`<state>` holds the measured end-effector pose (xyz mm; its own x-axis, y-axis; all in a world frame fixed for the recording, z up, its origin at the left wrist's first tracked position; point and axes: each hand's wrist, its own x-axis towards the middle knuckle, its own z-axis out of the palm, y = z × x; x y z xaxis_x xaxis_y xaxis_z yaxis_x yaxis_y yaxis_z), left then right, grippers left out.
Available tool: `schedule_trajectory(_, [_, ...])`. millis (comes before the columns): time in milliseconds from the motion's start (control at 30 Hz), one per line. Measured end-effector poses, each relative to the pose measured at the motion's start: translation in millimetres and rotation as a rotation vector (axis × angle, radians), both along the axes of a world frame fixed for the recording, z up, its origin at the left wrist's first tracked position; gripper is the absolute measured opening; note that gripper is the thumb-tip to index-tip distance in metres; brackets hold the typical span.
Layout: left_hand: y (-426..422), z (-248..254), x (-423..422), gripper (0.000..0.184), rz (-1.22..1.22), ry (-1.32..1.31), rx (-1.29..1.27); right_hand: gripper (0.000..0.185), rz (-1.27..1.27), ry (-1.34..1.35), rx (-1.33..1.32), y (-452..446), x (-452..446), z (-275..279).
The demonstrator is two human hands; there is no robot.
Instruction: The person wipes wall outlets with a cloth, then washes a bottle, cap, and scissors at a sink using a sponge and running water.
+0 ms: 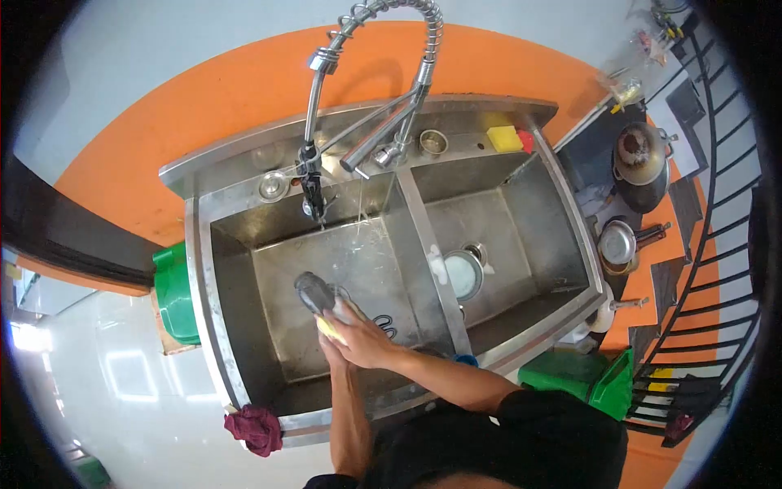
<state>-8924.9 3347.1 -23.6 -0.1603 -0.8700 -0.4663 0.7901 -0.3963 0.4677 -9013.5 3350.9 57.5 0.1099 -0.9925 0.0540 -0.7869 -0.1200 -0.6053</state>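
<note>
- The dark oval thing [314, 292] is held up over the left basin [277, 261], clear of its floor, tilted with its free end toward the tap; that height likely lets drips fall into the steel.
- The right hand [360, 336] seems to grasp its near end, fingers curled over it, probably to steady it while leaving the far end bare.
- The left hand [332, 352] sits just below, close against the right (its fingers are mostly hidden, so I cannot tell whether they grip or merely support).
- A yellow pad [329, 328] shows between the hands, at the thing's near end, perhaps pressed there for rubbing.
- Thin water falls from the spout [356, 160] into the basin, beyond the hands; the spray head [313, 196] hangs beside it, within easy reach.
- In the right basin [521, 220], a round pan [463, 275] lies near the drain, apart from the hands.
- On the back ledge sit a yellow sponge [504, 139] and a metal cup [433, 143], presumably handy there.
- A maroon cloth [254, 429] drapes over the front corner, likely for wiping.
</note>
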Motion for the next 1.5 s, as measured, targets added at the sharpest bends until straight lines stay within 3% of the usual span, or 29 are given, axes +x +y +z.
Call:
schedule_trajectory(33, [0,5,-2,0.057,-0.116,-0.003,0.07,0.063,-0.064,-0.197,0.225,-12,-4,-1])
schedule_trajectory(67, [7,12,6,0.057,-0.238,-0.019,0.155,0.054,-0.161,-0.351,0.115,-33,-15,-14])
schedule_trajectory(100, [18,-51,22,0.053,-0.327,-0.123,0.1,0.046,-0.239,-0.501,-0.009,-55,-26,-26])
schedule_trajectory(233, [3,34,12,0.052,-0.374,-0.848,-0.426,0.027,-0.168,-0.304,0.099,-96,-38,4])
schedule_trajectory(300, [5,39,27,0.05,-0.457,-0.565,-0.275,0.027,-0.187,-0.022,-0.043,-87,-23,7])
schedule_trajectory(367, [9,41,43,0.05,-0.475,-0.06,-0.105,0.026,-0.134,-0.262,0.076,-93,-25,14])
schedule_trajectory(400, [5,40,46,0.051,-0.494,-0.021,-0.058,0.025,-0.112,-0.384,0.133,-98,-25,17])
schedule_trajectory(467, [4,39,48,0.053,-0.531,0.061,0.059,0.03,-0.008,-0.162,0.038,-104,-20,-12])
schedule_trajectory(500, [-3,54,45,0.062,-0.612,-0.253,0.013,0.03,-0.056,-0.112,0.081,-102,-16,1])
schedule_trajectory(533, [-5,54,48,0.063,-0.605,-0.182,-0.02,0.03,-0.101,-0.059,0.121,-104,-16,12])
schedule_trajectory(600, [-5,69,56,0.067,-0.597,-0.043,-0.072,0.029,-0.095,-0.327,0.171,-106,-14,28])
schedule_trajectory(633, [6,88,55,0.067,-0.532,0.468,-0.158,0.029,-0.085,-0.53,0.258,-101,-11,44])
schedule_trajectory(667, [11,105,51,0.065,-0.515,0.394,-0.08,0.028,-0.079,-0.745,0.343,-97,-7,56])
schedule_trajectory(700, [12,118,47,0.064,-0.501,0.321,-0.012,0.027,0.052,-0.27,0.068,-106,-10,50])
schedule_trajectory(733, [12,125,43,0.063,-0.481,0.253,0.045,0.028,-0.026,-0.142,0.129,-106,-7,45])
schedule_trajectory(767, [2,63,54,0.064,-0.496,-0.122,0.057,0.029,-0.105,-0.014,0.192,-103,-5,47])
schedule_trajectory(867, [-8,58,44,0.054,-0.553,-0.776,-0.452,0.04,-0.168,0.103,0.154,-97,5,61])
schedule_trajectory(933, [-6,91,49,0.058,-0.533,-0.16,-0.245,0.046,-0.035,-0.489,0.133,-91,-4,88])
schedule_trajectory(1000, [11,98,55,0.065,-0.533,0.411,-0.026,0.047,-0.183,-0.252,0.162,-101,4,52])
schedule_trajectory(1100, [6,80,29,0.072,-0.484,-0.664,-0.329,0.048,-0.245,0.005,0.042,-98,7,46])
schedule_trajectory(1133, [8,78,34,0.072,-0.508,-0.465,-0.294,0.048,-0.24,0.071,-0.01,-92,7,47])
schedule_trajectory(1200, [8,71,61,0.072,-0.558,-0.084,-0.218,0.041,-0.134,-0.208,0.116,-98,-2,61])
schedule_trajectory(1233, [12,72,59,0.068,-0.605,0.464,-0.178,0.04,-0.115,-0.357,0.108,-108,-4,46])
schedule_trajectory(1267, [21,71,62,0.065,-0.627,0.205,-0.204,0.039,-0.094,-0.519,0.112,-106,1,26])
schedule_trajectory(1300, [27,70,53,0.062,-0.635,-0.04,-0.237,0.038,-0.198,-0.229,0.25,-85,-1,75])
schedule_trajectory(1367, [21,73,41,0.057,-0.646,-0.55,-0.335,0.035,-0.249,-0.057,0.161,-77,7,59])
schedule_trajectory(1433, [36,73,38,0.054,-0.502,-0.587,-0.39,0.041,-0.294,0.053,0.027,-74,9,43])
schedule_trajectory(1467, [39,73,45,0.054,-0.435,-0.613,-0.423,0.043,-0.271,-0.237,0.054,-78,10,35])
schedule_trajectory(1500, [41,95,57,0.054,-0.53,-0.3,-0.325,0.044,-0.24,-0.51,0.072,-89,1,22])
